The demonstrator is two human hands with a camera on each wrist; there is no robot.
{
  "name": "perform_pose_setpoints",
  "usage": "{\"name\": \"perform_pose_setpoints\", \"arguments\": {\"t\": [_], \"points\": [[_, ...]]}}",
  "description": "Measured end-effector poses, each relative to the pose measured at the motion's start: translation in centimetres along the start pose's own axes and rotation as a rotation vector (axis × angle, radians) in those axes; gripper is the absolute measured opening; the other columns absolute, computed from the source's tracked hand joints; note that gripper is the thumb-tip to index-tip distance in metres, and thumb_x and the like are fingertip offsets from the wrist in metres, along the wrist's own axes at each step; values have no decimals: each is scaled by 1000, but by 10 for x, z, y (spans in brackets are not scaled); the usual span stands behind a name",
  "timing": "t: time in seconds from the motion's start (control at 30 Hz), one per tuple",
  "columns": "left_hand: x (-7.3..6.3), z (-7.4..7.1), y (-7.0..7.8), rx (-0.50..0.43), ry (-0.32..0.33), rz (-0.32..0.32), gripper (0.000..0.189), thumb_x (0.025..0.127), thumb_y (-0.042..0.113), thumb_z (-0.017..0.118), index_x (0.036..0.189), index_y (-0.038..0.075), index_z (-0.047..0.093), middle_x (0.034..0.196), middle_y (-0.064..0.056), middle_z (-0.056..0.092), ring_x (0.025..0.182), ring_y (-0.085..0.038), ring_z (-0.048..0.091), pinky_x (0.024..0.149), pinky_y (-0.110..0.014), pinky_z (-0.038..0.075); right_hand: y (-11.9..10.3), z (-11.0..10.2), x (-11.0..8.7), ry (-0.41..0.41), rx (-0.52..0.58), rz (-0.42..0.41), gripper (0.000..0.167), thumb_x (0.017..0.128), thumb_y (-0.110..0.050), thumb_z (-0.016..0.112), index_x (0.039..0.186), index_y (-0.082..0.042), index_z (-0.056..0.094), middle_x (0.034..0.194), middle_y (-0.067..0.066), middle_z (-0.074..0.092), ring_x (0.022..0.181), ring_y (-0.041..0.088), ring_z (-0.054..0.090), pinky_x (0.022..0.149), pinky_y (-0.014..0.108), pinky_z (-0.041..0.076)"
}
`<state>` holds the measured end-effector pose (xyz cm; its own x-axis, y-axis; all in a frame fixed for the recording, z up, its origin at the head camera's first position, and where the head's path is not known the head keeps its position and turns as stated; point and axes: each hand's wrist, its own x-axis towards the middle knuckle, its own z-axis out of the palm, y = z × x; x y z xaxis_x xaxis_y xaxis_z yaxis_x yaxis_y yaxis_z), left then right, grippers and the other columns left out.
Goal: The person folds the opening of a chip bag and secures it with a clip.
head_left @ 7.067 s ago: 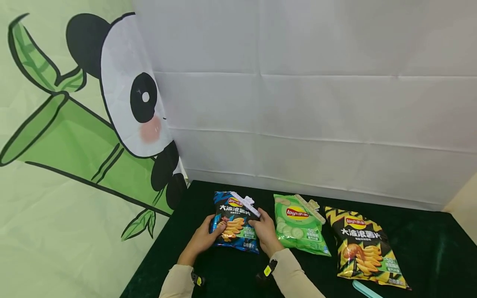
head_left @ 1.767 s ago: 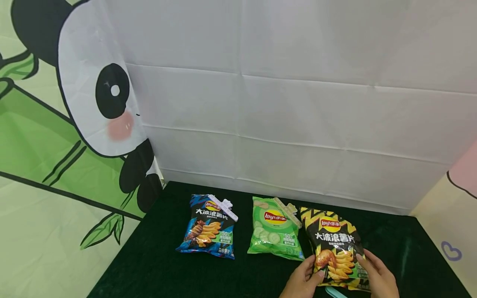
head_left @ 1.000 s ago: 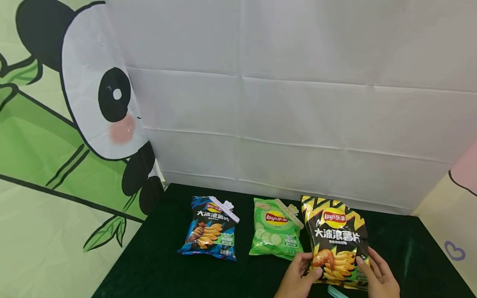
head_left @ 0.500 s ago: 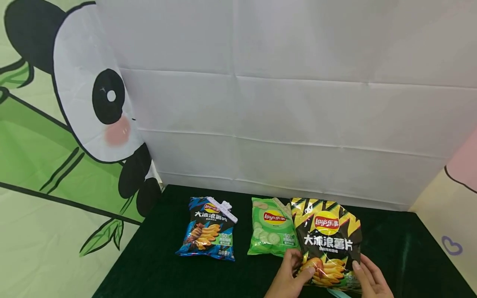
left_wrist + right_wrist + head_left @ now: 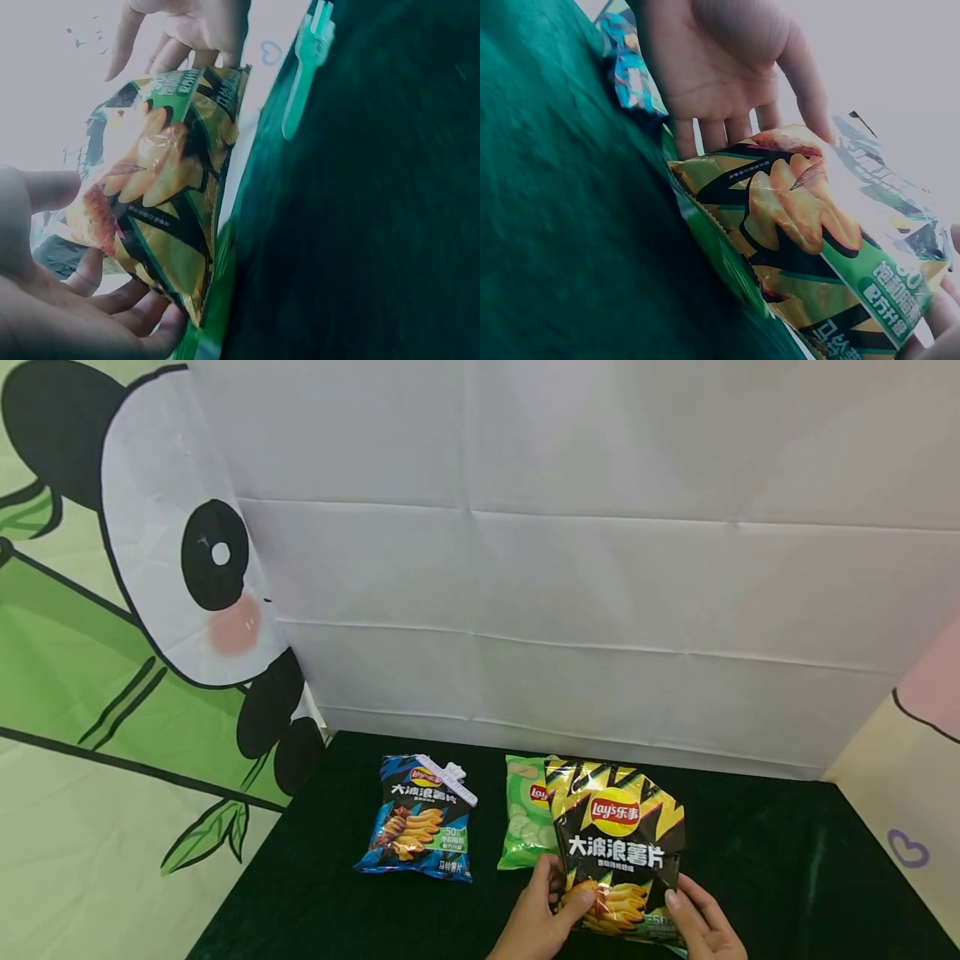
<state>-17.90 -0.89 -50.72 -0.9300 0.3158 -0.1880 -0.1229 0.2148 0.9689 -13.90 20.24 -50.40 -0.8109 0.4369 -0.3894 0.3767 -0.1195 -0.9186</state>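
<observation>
My left hand (image 5: 538,910) and my right hand (image 5: 703,920) grip a black-and-yellow chip bag (image 5: 617,852) by its lower sides, thumbs on the front and fingers behind. The bag is tilted up, its printed face towards me. Behind it lies a green chip bag (image 5: 522,818), whose right part and top clip are mostly hidden. In the left wrist view, the held bag (image 5: 165,165) stands off the dark cloth, with the green bag (image 5: 221,292) beneath its edge. A turquoise bag clip (image 5: 306,71) lies on the cloth beyond.
To the left, a blue chip bag (image 5: 416,827) lies flat with a white clip (image 5: 446,779) across its upper right corner. Dark green cloth (image 5: 795,860) covers the table. A white sheet (image 5: 570,593) hangs behind, and a panda-printed sheet (image 5: 135,568) is at left.
Earlier both hands held the blue bag, then moved to the black-and-yellow one. That bag has been raised from the cloth and carried left, now overlapping the green bag.
</observation>
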Motion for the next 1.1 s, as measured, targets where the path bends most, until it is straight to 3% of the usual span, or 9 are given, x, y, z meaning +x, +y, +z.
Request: {"name": "perform_pose_setpoints", "arguments": {"t": [0.17,0.33,0.43,0.53,0.7,0.83,1.1], "points": [[-10,-21,-9,32,-8,-12,52,94,52,66,126,16,47,124,-6,60,115,-24,59,101,-57,49,12,10,-7,-58,-35,20,91,75,-68,77,145,-18,47,95,-27,71,89,-7,62,78,22,52],[-21,-38,-24,15,-7,-27,57,94,53,66,131,13,50,124,-7,63,112,-23,62,97,-53,51,27,20,-15,-118,-44,-21,106,65,-72,80,144,-9,47,129,7,71,97,0,65,83,28,56],[-28,-47,-34,10,5,-44,62,93,51,68,137,11,49,127,-8,63,113,-25,63,98,-55,51,35,28,-20,-148,-20,-15,110,61,-70,83,143,-6,48,136,15,66,99,2,67,80,29,59],[-35,-56,-39,20,16,-52,63,93,49,68,138,10,49,126,-8,63,111,-24,63,97,-53,51,39,33,-25,-181,18,12,105,64,-62,86,142,-3,48,133,14,67,103,8,69,80,29,60],[-45,-67,-40,44,20,-32,61,95,48,66,140,9,51,122,-8,66,103,-19,62,88,-39,52,41,36,-32,-227,31,6,83,77,-43,84,140,-1,49,132,13,69,110,15,69,84,31,60],[-56,-71,-44,48,44,-22,62,95,46,67,140,7,52,120,-8,68,100,-17,62,84,-34,52,44,35,-35,-253,11,13,73,79,-35,84,135,1,54,121,9,74,104,13,70,81,32,60],[-73,-75,-52,10,66,-61,54,93,45,69,127,5,55,114,-7,68,99,-18,62,85,-38,52,51,34,-42,-292,-20,39,58,81,-31,83,124,1,63,109,5,77,95,16,72,75,34,60]]}}
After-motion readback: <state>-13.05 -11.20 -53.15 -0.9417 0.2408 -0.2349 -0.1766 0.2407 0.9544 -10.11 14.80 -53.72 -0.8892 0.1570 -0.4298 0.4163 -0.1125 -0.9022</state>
